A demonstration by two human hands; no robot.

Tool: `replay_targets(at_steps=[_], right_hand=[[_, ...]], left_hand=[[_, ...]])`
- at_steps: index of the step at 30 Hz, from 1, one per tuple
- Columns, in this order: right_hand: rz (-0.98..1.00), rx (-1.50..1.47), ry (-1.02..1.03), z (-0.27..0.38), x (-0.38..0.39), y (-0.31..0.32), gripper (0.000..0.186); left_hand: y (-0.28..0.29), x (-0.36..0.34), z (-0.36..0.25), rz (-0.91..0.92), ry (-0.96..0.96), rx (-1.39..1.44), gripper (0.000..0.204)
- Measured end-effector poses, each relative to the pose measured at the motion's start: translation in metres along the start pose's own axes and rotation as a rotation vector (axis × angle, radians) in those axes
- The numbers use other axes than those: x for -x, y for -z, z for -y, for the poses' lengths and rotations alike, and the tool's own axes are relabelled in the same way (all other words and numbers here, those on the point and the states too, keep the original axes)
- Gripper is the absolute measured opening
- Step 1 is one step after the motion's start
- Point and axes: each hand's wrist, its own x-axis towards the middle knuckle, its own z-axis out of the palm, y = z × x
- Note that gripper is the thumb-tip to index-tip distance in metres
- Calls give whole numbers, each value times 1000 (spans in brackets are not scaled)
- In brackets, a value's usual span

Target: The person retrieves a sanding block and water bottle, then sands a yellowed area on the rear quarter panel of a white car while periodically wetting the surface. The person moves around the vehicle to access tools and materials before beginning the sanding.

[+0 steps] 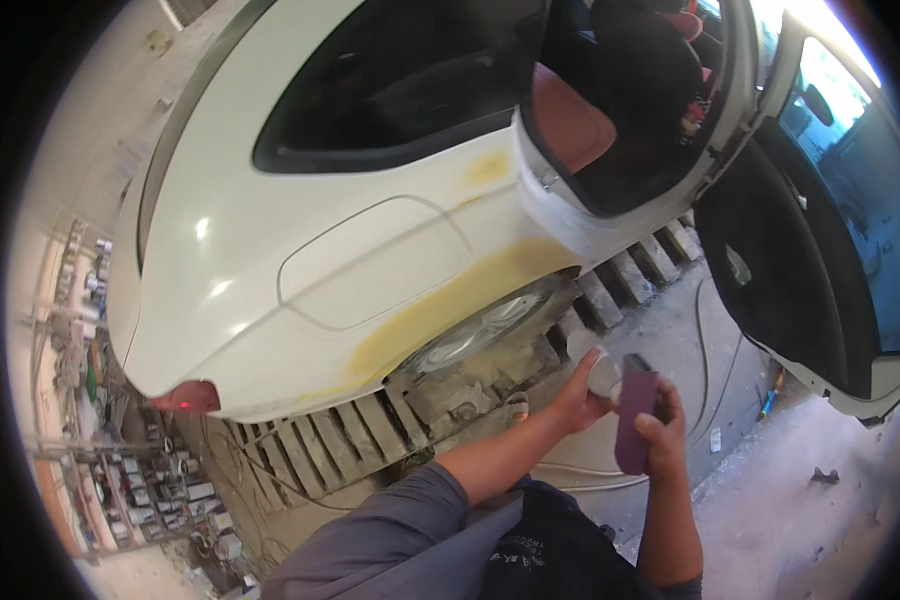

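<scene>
In front of my body, my right hand [666,432] grips a long sanding block [634,418] with a purple face and a dark upper end, held almost upright. My left hand [578,396] is closed around a whitish round thing [604,378] just left of the block; its kind is unclear. The two held things are very close, and I cannot tell whether they touch. Beyond my hands stands a white car [240,230], with yellowish filler patches [420,310] along the wheel arch and a smaller one [488,168] below the rear side window.
A car door [800,250] stands wide at the right. Slatted grating [340,450] runs under the car beside the wheel [485,330]. Hoses [705,360] lie across the floor. Shelves [130,490] crowded with cans and small items line the left.
</scene>
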Motion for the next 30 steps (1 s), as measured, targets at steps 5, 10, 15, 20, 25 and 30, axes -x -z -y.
replay_targets(at_steps=[5, 10, 15, 20, 25, 30], right_hand=[[-97, -173, 161, 14, 35, -7, 77], [-142, -221, 38, -14, 68, 15, 59], [-194, -222, -216, -54, 84, 25, 53], [-272, -218, -345, -90, 76, -1, 51], [-293, -92, -381, -100, 64, -43, 53], [-345, 286, -253, -130, 49, -66, 54]], left_hand=[[-2, 34, -29, -53, -217, -27, 56], [-33, 77, -72, 92, -538, -97, 49], [-44, 93, -120, 157, -688, -278, 45], [-31, 123, -201, 123, -759, -683, 45], [-27, 140, -256, 3, -774, -1009, 44], [-41, 142, -285, 57, -725, -1207, 77]])
